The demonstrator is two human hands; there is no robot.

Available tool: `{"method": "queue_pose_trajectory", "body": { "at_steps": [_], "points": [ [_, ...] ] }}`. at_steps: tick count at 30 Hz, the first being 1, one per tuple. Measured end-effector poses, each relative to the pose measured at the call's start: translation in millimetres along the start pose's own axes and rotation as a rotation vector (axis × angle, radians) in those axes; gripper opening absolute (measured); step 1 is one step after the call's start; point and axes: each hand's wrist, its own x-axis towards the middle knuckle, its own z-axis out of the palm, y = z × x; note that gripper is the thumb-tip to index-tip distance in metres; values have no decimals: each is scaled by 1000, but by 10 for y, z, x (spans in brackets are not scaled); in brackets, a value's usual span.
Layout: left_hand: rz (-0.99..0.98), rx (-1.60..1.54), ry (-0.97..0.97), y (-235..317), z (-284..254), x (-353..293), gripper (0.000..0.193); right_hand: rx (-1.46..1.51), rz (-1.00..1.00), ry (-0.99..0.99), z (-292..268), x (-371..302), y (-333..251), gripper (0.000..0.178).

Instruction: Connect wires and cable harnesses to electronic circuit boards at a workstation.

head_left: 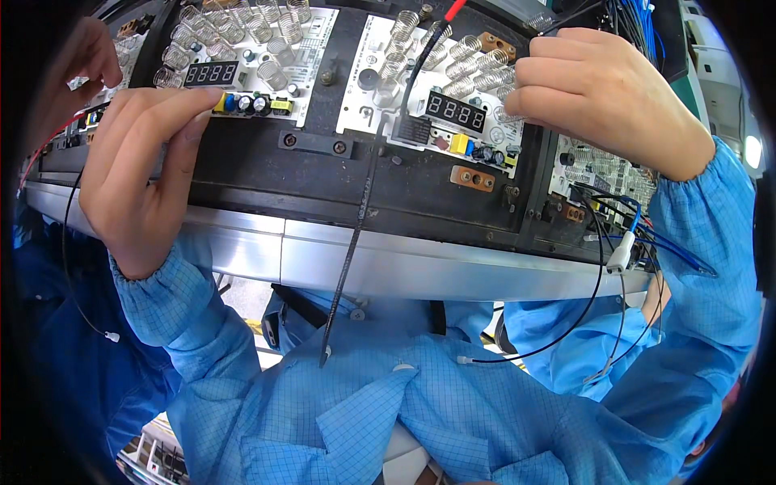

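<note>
My left hand (pixel 141 166) is at the lower left corner of a white circuit board (pixel 319 40). Its index finger and thumb are bent together beside a yellow component (pixel 222 102), and whatever lies between them is hidden. Coil springs (pixel 259 28) and a dark digit display (pixel 212 74) stand on that board. A second white circuit board (pixel 352 109) of the same kind lies to the right, with its own springs (pixel 465 69) and display (pixel 455 111). At its right edge my right hand (pixel 606 97) has its fingers curled closed; their tips and anything held are hidden.
Both boards sit in a black fixture (pixel 259 182) behind a metal rail (pixel 364 250). A black lead (pixel 360 214) crosses the middle. Another person's hand (pixel 89 61) is at far left, and another's hand (pixel 656 299) at right near a white connector (pixel 622 252) and wires.
</note>
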Motion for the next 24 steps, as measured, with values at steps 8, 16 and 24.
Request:
{"method": "queue_pose_trajectory", "body": {
  "at_steps": [8,16,24],
  "points": [
    [-14,-46,-31,-14,-11,2,16,-65,2,13,47,26,11,17],
    [-26,-25,4,-13,-53,-4,17,-110,-1,22,13,52,-16,17],
    [-7,-55,6,-33,23,27,19,-174,8,16,30,39,9,17]
  ]
}}
